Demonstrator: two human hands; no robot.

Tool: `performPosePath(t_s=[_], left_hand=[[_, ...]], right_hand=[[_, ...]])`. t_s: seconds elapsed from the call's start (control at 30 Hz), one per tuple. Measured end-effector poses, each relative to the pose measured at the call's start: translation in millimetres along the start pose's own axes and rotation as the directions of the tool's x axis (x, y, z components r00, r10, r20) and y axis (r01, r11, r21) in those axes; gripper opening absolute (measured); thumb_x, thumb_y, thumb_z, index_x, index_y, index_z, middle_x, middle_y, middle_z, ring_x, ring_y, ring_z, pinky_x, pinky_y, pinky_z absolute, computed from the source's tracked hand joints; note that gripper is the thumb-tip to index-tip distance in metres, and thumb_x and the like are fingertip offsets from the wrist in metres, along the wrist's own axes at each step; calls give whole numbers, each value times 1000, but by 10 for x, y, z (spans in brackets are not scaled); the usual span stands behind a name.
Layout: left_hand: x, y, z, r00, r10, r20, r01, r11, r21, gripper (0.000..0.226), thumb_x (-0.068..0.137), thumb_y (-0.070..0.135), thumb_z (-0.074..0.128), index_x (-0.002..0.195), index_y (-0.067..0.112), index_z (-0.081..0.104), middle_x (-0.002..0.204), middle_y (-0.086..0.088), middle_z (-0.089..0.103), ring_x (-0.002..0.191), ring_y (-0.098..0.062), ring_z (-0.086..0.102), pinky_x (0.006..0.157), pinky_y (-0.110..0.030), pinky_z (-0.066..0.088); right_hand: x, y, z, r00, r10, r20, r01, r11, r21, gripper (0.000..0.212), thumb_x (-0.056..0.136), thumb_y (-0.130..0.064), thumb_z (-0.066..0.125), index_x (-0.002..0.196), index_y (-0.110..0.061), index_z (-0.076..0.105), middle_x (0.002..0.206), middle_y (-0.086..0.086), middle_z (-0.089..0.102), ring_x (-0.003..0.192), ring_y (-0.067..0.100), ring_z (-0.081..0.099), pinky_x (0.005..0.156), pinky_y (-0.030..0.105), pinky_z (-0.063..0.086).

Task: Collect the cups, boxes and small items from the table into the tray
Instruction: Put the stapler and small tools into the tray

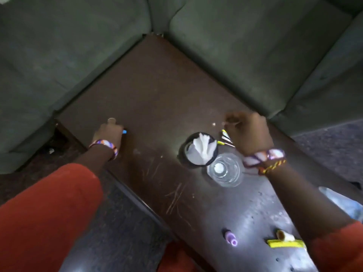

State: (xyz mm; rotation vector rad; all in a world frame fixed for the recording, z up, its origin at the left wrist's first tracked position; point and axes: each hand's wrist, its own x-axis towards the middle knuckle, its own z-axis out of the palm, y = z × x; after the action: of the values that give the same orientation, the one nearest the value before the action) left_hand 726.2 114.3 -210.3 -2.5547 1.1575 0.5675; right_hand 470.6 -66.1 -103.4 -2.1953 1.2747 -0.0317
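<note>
My left hand (pixel 109 134) rests on the dark table (pixel 153 99) near its left edge, fingers curled over a small object with a blue tip (pixel 125 131); a round coin-like piece (pixel 111 120) lies just beyond it. My right hand (pixel 249 132) is closed over something small and thin near the table's right side, blurred. Below it lie thin yellow-tipped packets (pixel 225 137). A black cup (pixel 201 150) stuffed with white tissue stands mid-table, touching a clear glass (pixel 225 170). Nearer me lie a purple cap-like item (pixel 231 237), a yellow strip (pixel 284 243) and a small paper roll (pixel 283 235). No tray is in view.
A green sofa (pixel 245 55) wraps the table's far left and far right sides. A small crumb (pixel 214 124) sits near my right hand. Clear plastic (pixel 341 201) shows at the right edge. Dark carpet (pixel 117 222) lies beside the table's near left edge.
</note>
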Motion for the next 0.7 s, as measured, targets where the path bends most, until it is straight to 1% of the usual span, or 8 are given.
performPosePath(t_s=[0.1, 0.17, 0.27, 0.33, 0.5, 0.57, 0.63, 0.7], left_hand=[[-39, 199, 29, 997, 66, -32, -65, 998, 28, 35, 85, 14, 54, 120, 10, 56, 121, -18, 49, 113, -40, 50, 88, -48, 48], [-20, 383, -36, 991, 63, -115, -69, 996, -49, 38, 84, 21, 57, 119, 6, 56, 119, -21, 53, 114, -41, 48, 89, -48, 47], [40, 684, -307, 980, 40, -196, -90, 963, -255, 41, 83, 24, 60, 118, 3, 58, 116, -28, 58, 110, -45, 52, 91, -47, 46], [64, 900, -574, 975, 53, -216, -130, 923, -362, 40, 83, 26, 61, 115, 3, 59, 115, -28, 61, 109, -44, 55, 89, -42, 44], [-53, 1406, -1145, 972, 130, -197, -210, 856, -473, 29, 77, 33, 65, 94, 10, 65, 99, -13, 67, 101, -33, 61, 74, -32, 41], [-168, 1613, -1305, 965, 194, -175, -255, 848, -464, 33, 74, 36, 67, 90, 7, 65, 96, -13, 68, 97, -33, 62, 71, -33, 43], [-319, 1830, -1428, 955, 248, -164, -297, 827, -478, 42, 69, 39, 66, 93, 4, 68, 99, -17, 70, 95, -32, 63, 78, -37, 49], [-506, 2053, -1524, 938, 299, -175, -347, 808, -476, 43, 67, 40, 65, 93, 6, 68, 98, -18, 70, 90, -30, 63, 79, -36, 49]], right_hand=[[298, 520, -39, 990, 132, -45, -135, 988, -76, 30, 78, -7, 58, 106, -12, 67, 105, 19, 71, 101, 35, 65, 85, 34, 50], [388, 752, 28, 986, 98, 133, -75, 983, -169, 49, 75, -7, 66, 123, -12, 59, 114, 20, 67, 107, 34, 62, 89, 33, 48], [453, 871, 187, 904, 28, 426, 96, 958, -269, 70, 67, -17, 78, 131, -17, 51, 120, 16, 63, 110, 30, 60, 91, 32, 49], [477, 925, 312, 877, 17, 480, 156, 935, -319, 73, 64, -23, 82, 130, -17, 51, 118, 13, 63, 105, 30, 61, 88, 32, 50], [389, 1108, 547, 939, -71, 337, 189, 925, -331, 53, 76, -17, 66, 125, -21, 45, 114, 14, 62, 101, 33, 63, 81, 30, 49], [283, 1192, 562, 950, -43, 310, 138, 947, -292, 55, 79, -22, 64, 128, -25, 41, 117, 14, 62, 103, 32, 63, 80, 27, 47], [125, 1267, 484, 959, 25, 281, 39, 975, -220, 66, 80, -30, 65, 137, -30, 32, 121, 14, 60, 108, 32, 61, 87, 29, 48], [-85, 1316, 285, 978, 82, 194, -71, 995, -64, 68, 83, -34, 62, 142, -30, 29, 115, 16, 61, 105, 34, 60, 87, 30, 47]])
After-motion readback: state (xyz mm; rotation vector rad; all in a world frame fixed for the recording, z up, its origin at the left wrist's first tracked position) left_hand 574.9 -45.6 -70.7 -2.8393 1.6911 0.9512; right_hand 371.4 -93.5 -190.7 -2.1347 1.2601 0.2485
